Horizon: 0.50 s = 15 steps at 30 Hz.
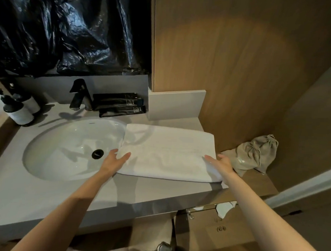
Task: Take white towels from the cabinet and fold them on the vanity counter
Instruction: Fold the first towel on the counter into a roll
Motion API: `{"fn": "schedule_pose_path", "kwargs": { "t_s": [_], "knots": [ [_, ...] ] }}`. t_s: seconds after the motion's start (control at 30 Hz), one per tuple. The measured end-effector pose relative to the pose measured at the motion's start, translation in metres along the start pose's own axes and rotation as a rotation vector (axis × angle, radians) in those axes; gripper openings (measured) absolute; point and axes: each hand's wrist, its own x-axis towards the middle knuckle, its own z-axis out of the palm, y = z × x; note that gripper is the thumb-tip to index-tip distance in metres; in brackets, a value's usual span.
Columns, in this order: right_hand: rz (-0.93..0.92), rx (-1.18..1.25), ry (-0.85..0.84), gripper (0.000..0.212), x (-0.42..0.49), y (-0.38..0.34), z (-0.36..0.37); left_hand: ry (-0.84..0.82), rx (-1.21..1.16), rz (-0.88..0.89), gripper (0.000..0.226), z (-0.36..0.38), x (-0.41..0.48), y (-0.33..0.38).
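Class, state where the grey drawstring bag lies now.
In the head view, the grey drawstring bag lies at the right on the wooden ledge beyond the end of the vanity counter, near the right hand.

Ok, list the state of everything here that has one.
White folded cloth towel, flat on the grey counter, left end overhanging the white oval basin.
Left hand, fingers straight, touching the towel's near-left corner.
Right hand, fingers straight, touching its near-right corner.
Black metal tap, no water running.
Basin, no water in it.
Beige cloth drawstring bag, drawn shut, slumped on the wooden ledge.
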Motion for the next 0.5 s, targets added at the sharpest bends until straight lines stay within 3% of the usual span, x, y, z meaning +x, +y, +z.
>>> {"fn": "schedule_pose_path", "kwargs": {
  "t_s": [0.07, 0.2, 0.33, 0.5],
  "knots": [
    [-0.017, 0.025, 0.01, 0.02, 0.007, 0.004, 0.006, 0.045, 0.023, 0.007, 0.065, 0.008, 0.004, 0.002],
    [-0.1, -0.011, 0.015, 0.032, 0.008, 0.008, 0.008, 0.101, -0.04, 0.051, 0.039, 0.012, 0.002, 0.004],
    [-0.37, -0.126, 0.067, 0.018, -0.019, 0.011, -0.001, 0.127, -0.151, 0.222, 0.022, 0.004, -0.022, -0.008],
    [-0.48, -0.208, 0.115, 0.018, -0.051, 0.019, -0.005, 0.143, -0.125, 0.337, 0.018, 0.002, -0.059, -0.022]
  ]
}}
